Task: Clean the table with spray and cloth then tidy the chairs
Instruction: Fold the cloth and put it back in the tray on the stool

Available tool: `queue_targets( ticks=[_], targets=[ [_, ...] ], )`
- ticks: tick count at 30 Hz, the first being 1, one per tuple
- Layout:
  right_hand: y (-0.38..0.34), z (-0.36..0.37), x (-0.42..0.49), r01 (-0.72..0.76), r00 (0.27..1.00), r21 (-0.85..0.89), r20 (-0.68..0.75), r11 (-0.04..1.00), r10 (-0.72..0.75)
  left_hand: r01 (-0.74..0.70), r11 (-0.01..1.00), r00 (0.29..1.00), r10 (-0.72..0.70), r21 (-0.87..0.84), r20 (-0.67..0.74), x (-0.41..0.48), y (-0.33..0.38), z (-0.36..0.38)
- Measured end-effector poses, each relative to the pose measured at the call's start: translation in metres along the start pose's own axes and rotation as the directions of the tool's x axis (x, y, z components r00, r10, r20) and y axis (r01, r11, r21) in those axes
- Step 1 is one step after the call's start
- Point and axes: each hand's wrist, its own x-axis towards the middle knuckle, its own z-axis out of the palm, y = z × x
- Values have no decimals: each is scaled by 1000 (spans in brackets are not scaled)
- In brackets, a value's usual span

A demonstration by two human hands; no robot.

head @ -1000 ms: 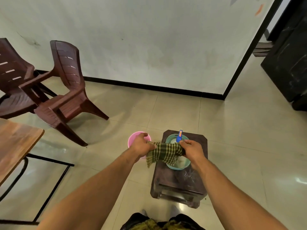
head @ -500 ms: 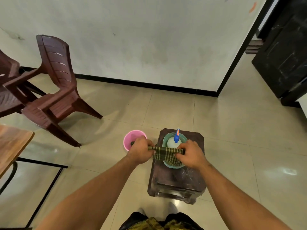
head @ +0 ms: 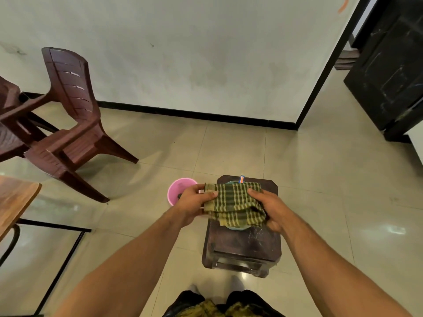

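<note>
1. The cloth (head: pixel 235 204), stretched thin half a second ago, is now folded wider — I see left hand (head: pixel 194 202) and right hand (head: pixel 271 210) both gripping it over the stool (head: pixel 242 245).
2. Spray bottle (head: pixel 241 179) probably sits behind it in the basin; wiping of the table (head: pixel 13 200) has not begun.

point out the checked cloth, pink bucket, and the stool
checked cloth (head: pixel 235 203), head view, middle of the fabric between the hands
pink bucket (head: pixel 180 186), head view, inner wall
stool (head: pixel 242 245), head view, bare top near front edge

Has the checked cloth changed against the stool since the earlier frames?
Yes. The checked cloth was a twisted strip over the stool; now both hands hold it spread wider, hiding most of the basin.
</note>
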Motion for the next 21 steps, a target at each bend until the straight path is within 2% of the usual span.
queue_targets(
  ticks=[2, 4, 6, 8, 10, 11, 12, 14, 15, 16, 17, 18, 19, 20, 21],
  targets=[
    [9, -5, 1, -27, 999, -190, -32, 982, 21, -10, 995, 1000, 12, 98, -17, 2, -7, 2],
    [14, -9, 3, -11, 997, -294, -71, 956, -11, -28, 986, 998, 36, 165, -49, 3, -13, 9],
    [11, -6, 2, 63, 987, -350, -117, 935, -110, -27, 982, 993, 47, 189, -105, 6, -19, 11],
    [6, -3, 4, 168, 957, -534, -115, 828, -268, 0, 942, 983, 61, 336, -171, 13, -29, 16],
    [2, 0, 5, 246, 925, -746, -11, 619, -381, 81, 903, 972, 22, 422, -234, 17, -40, 23],
    [0, 3, 4, 268, 915, -826, 56, 496, -400, 133, 928, 973, -55, 348, -226, 15, -40, 31],
    [0, 7, 2, 291, 905, -882, 128, 372, -406, 199, 959, 973, -169, 201, -157, 12, -38, 40],
    [3, 17, -5, 347, 872, -934, 289, 82, -395, 339, 932, 939, -328, -132, 100, 4, -31, 57],
    [8, 19, -8, 385, 849, -921, 378, -58, -368, 371, 895, 924, -331, -249, 190, 4, -29, 62],
    [12, 20, -12, 435, 825, -888, 461, -153, -327, 374, 865, 922, -308, -334, 235, 4, -27, 66],
    [18, 16, -14, 485, 812, -859, 513, -166, -280, 362, 854, 928, -292, -373, 232, 6, -28, 68],
    [23, 10, -17, 519, 815, -853, 515, -60, -267, 348, 846, 936, -285, -404, 208, 7, -29, 69],
    [29, 4, -20, 518, 833, -845, 465, 130, -300, 328, 843, 945, -286, -427, 161, 7, -30, 68],
    [36, -4, -20, 483, 855, -803, 346, 350, -386, 309, 835, 950, -291, -456, 110, 8, -33, 66],
    [44, -13, -13, 423, 865, -734, 151, 532, -479, 289, 826, 953, -294, -485, 66, 10, -36, 63]
  ],
)
